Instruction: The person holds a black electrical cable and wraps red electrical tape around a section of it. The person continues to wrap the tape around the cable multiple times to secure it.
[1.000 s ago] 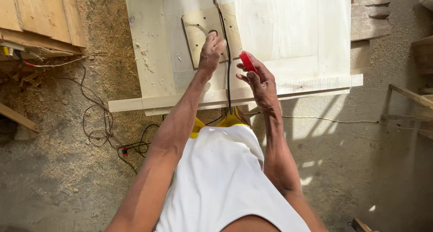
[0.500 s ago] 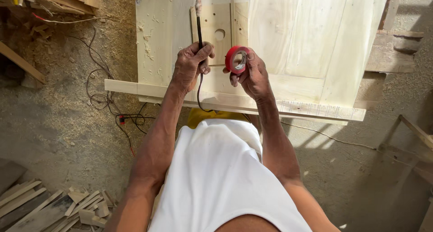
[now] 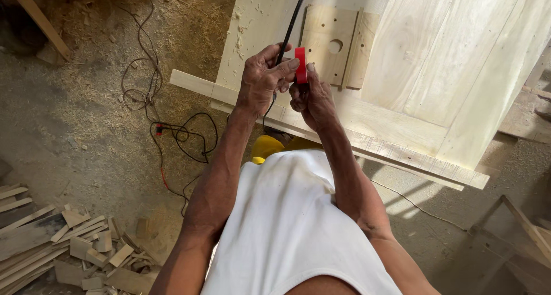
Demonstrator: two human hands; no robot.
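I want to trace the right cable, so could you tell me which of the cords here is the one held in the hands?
The black cord running over the pale wooden panel, gripped by the left hand beside the red tape roll; the other cords lie loose on the sawdust floor.

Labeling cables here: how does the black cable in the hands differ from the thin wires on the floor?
The black cable is thick and runs fairly straight up over the pale wooden panel; the floor wires are thin and lie in loose loops on the sawdust. The black cable is pinched by the left hand, with the right hand holding a red tape roll against it; the floor wires lie untouched. Both are mostly dark.
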